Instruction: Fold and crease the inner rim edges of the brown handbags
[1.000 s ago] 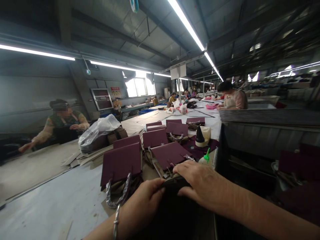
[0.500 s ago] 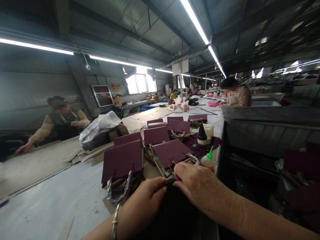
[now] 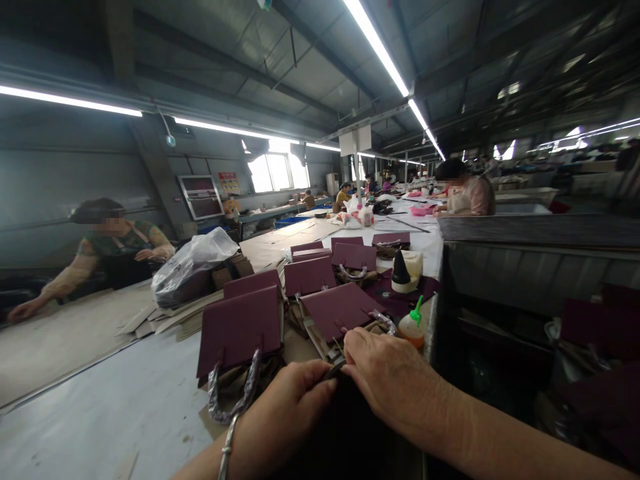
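My left hand (image 3: 295, 407) is closed, its thumb and fingers pinching one end of a narrow dark strip (image 3: 334, 371). Close beside it, my right hand (image 3: 387, 367) grips the same strip with bent fingers. A thin pale sliver shows by the right fingertips; what it is I cannot tell. Just beyond the hands lies a purple handbag (image 3: 343, 310) with a plastic-wrapped handle. Left of it, another purple handbag (image 3: 243, 330) has its wrapped handle (image 3: 234, 403) hanging toward me, near my left wrist. Below the hands everything is too dark to make out.
More purple handbags (image 3: 310, 275) stand behind. To the right are a bottle with a green nozzle (image 3: 414, 323) and a cream container with a black cone (image 3: 406, 277). A plastic bag (image 3: 193, 267) sits left on the table (image 3: 125, 393). Co-workers are at left (image 3: 117, 247) and right (image 3: 467, 193).
The view has shifted slightly, moving the scene a little left and down at the table. My hands stay together on the dark strip, which now looks more tilted. The left co-worker's outstretched hand has moved left.
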Demonstrator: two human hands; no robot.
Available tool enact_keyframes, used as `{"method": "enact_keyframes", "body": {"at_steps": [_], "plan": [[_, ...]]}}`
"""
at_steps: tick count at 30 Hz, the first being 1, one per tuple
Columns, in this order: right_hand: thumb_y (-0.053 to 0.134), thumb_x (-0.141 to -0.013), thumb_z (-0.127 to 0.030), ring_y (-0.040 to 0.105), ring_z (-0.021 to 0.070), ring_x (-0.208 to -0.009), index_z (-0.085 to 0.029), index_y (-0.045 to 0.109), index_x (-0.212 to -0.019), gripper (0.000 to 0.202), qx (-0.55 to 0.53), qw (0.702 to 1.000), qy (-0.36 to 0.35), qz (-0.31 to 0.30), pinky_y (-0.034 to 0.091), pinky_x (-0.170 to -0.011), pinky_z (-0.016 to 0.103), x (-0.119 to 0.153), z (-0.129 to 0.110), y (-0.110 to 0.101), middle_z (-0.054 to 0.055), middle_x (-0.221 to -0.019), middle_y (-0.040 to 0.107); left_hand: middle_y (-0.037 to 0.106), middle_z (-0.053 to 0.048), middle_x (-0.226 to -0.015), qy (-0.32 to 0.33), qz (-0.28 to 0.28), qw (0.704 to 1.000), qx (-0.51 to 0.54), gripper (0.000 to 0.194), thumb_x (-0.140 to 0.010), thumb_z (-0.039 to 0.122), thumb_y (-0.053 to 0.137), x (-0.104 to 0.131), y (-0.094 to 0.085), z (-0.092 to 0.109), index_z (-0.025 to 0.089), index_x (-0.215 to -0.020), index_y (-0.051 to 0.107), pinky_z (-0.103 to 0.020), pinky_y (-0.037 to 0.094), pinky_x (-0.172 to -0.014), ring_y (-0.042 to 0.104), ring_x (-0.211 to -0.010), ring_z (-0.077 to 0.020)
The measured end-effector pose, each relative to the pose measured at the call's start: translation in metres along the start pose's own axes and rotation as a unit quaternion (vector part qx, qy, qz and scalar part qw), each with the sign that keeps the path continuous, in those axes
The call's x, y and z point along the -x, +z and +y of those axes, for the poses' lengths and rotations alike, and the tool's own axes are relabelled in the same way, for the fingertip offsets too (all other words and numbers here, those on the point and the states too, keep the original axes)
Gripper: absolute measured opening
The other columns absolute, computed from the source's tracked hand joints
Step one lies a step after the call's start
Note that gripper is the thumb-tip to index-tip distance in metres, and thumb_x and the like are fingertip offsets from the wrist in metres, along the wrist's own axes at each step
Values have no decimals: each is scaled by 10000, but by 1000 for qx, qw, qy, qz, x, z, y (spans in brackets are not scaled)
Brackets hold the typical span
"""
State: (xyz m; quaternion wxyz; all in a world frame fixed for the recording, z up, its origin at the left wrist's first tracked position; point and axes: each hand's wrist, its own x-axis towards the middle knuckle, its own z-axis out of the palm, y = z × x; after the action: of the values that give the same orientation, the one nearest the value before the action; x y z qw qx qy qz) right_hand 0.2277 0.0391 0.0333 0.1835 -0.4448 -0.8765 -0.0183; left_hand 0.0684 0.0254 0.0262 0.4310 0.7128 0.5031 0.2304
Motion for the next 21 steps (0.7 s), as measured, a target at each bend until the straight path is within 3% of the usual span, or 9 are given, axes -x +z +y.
{"method": "enact_keyframes", "body": {"at_steps": [6, 11, 15, 21], "plan": [[485, -757, -75, 553, 171, -679, -154, 507, -768, 82, -25, 1000, 15, -2, 423, -615, 280, 0, 0, 0, 43, -778, 580, 445, 44, -516, -42, -20, 998, 29, 323, -756, 409, 469, -9, -1, 1, 118, -678, 585, -188, 278, -439, 343, -472, -80], [609, -689, -88, 535, 178, -765, -175, 513, -746, 141, -61, 998, -2, 23, 418, -675, 287, 11, 20, 2, 15, -797, 582, 435, 31, -535, -13, 6, 999, -30, 330, -774, 378, 430, -12, -1, 3, 110, -665, 589, -190, 265, -441, 346, -502, -90], [591, -702, -43, 530, 160, -821, -196, 526, -773, 180, -91, 994, -16, 57, 412, -740, 280, 24, 36, 6, -8, -822, 588, 480, 14, -557, -21, 26, 997, -71, 326, -786, 352, 407, -13, 0, 6, 112, -665, 591, -187, 288, -448, 393, -520, -102], [573, -722, -45, 545, 194, -772, -154, 540, -761, 120, 19, 997, -21, 65, 445, -693, 316, 29, 37, 4, 40, -773, 586, 599, -23, -634, -5, 40, 991, -127, 333, -801, 327, 383, -13, 3, 9, 119, -713, 628, -204, 367, -515, 510, -588, -145]]}}
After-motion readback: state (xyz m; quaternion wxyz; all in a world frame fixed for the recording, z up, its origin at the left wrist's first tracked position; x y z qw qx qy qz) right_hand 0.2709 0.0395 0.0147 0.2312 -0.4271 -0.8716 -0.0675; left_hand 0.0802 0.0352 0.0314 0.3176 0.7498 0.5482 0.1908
